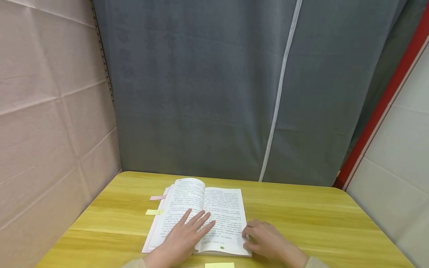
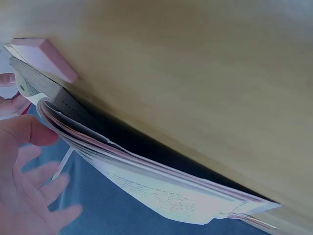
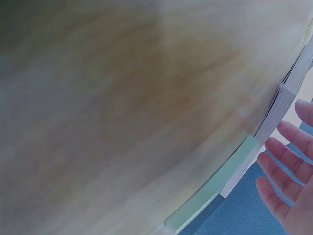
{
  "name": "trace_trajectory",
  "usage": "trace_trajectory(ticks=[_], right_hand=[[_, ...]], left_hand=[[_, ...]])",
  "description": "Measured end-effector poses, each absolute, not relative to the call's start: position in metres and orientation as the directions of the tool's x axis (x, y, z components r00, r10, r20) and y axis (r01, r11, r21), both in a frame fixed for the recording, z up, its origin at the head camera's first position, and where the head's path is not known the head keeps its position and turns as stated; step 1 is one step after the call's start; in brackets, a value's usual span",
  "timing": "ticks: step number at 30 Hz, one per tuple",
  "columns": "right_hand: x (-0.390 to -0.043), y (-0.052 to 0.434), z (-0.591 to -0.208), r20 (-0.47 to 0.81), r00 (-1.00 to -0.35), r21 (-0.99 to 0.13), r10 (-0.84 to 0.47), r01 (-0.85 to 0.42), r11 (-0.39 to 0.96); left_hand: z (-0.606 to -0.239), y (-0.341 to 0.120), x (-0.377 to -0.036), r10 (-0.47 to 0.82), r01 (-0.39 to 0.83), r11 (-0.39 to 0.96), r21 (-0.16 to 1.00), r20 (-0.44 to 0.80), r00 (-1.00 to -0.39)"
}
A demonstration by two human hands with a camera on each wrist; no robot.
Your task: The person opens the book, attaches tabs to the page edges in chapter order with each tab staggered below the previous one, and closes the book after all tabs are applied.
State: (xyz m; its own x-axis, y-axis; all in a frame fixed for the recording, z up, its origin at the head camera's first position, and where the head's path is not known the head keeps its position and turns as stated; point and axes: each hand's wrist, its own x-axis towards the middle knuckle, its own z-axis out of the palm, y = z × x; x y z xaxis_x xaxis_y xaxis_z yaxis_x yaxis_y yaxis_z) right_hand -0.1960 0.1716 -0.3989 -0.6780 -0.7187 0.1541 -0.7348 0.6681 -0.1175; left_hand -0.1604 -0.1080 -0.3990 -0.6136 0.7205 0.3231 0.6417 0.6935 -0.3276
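An open book [image 1: 222, 208] with printed text lies on the table, its left pages arching up near the spine. My left hand [image 1: 182, 236] rests across the lower left page and the gutter, fingers spread. Beside the lower right edge of the book, my right hand [image 1: 266, 238] has its fingers bent loosely at the page edge. The right wrist view shows the fingers [image 3: 286, 161] apart, with nothing held between them. A pink tab [image 1: 157, 198] and a yellow tab [image 1: 154, 212] stick out from the left side of the book.
A yellow sticky-note pad [image 1: 219, 265] lies at the near edge, below the book. A pink block [image 2: 46, 58] sits near the book in the left wrist view, and a green block [image 3: 215, 188] in the right wrist view. A grey curtain [image 1: 201, 93] hangs behind the wooden table [image 1: 301, 216].
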Motion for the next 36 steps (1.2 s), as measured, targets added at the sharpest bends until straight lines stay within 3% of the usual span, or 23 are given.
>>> trace_trajectory(ticks=[7, 22, 36], right_hand=[[-0.196, 0.172, -0.399, 0.16, -0.677, -0.113, -0.719, -0.736, 0.667], [-0.196, 0.174, -0.401, 0.193, -0.657, -0.102, -0.729, -0.752, 0.651], [-0.196, 0.173, -0.403, 0.195, -0.66, -0.092, -0.725, -0.749, 0.657]], left_hand=[[-0.399, -0.105, -0.157, 0.687, 0.653, 0.726, -0.216, 0.288, -0.668], [-0.399, -0.097, -0.16, 0.63, 0.603, 0.776, -0.183, 0.27, -0.728], [-0.395, -0.105, -0.159, 0.637, 0.646, 0.758, -0.088, 0.314, -0.704]])
